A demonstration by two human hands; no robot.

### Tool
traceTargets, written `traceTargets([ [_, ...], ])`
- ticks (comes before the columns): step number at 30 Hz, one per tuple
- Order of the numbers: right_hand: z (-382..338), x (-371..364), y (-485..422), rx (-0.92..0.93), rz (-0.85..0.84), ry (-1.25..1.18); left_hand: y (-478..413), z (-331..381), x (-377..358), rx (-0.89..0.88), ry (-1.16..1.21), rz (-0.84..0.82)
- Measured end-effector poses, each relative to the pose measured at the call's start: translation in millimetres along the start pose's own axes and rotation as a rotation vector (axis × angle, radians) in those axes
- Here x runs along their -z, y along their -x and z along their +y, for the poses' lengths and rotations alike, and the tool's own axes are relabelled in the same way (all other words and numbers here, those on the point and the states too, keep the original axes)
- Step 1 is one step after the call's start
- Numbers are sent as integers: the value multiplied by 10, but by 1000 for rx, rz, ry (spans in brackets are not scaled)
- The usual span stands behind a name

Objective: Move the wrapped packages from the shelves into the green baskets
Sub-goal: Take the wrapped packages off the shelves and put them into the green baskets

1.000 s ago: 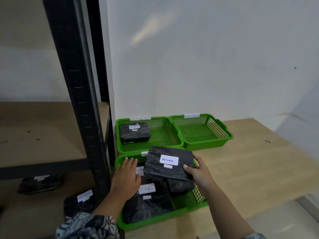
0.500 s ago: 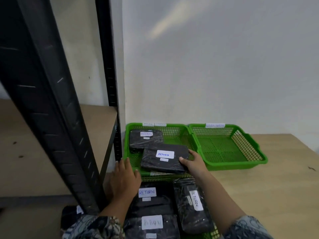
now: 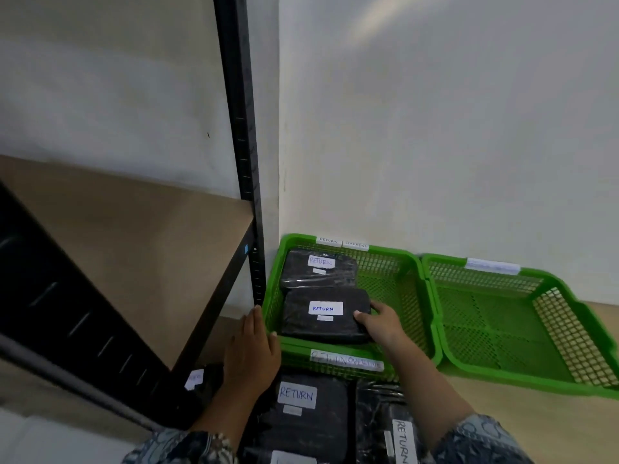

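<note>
Right hand (image 3: 380, 324) grips a black RETURN package (image 3: 325, 314) low in the middle green basket (image 3: 407, 286), second package (image 3: 318, 267) just behind it. Left hand (image 3: 253, 351) lies flat, lower center, beside the basket.

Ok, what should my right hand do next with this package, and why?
Probably release it and pull back: the right hand grips the package by its right edge, and it seems to lie flat in the basket in front of another package.
</note>
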State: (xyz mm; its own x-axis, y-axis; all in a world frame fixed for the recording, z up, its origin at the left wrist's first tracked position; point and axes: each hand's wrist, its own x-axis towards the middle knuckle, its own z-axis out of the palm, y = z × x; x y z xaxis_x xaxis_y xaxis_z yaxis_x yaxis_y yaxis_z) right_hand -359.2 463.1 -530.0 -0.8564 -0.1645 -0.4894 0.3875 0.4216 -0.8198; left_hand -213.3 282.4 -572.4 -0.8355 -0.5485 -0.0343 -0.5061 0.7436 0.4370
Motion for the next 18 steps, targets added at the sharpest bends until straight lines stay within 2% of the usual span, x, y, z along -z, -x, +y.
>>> traceTargets([
  [12, 60, -265, -85, 10, 26, 215, 7, -7, 12, 8, 8, -32],
  [18, 118, -324, -23, 91, 98, 465, 14, 2, 34, -3, -20, -40],
])
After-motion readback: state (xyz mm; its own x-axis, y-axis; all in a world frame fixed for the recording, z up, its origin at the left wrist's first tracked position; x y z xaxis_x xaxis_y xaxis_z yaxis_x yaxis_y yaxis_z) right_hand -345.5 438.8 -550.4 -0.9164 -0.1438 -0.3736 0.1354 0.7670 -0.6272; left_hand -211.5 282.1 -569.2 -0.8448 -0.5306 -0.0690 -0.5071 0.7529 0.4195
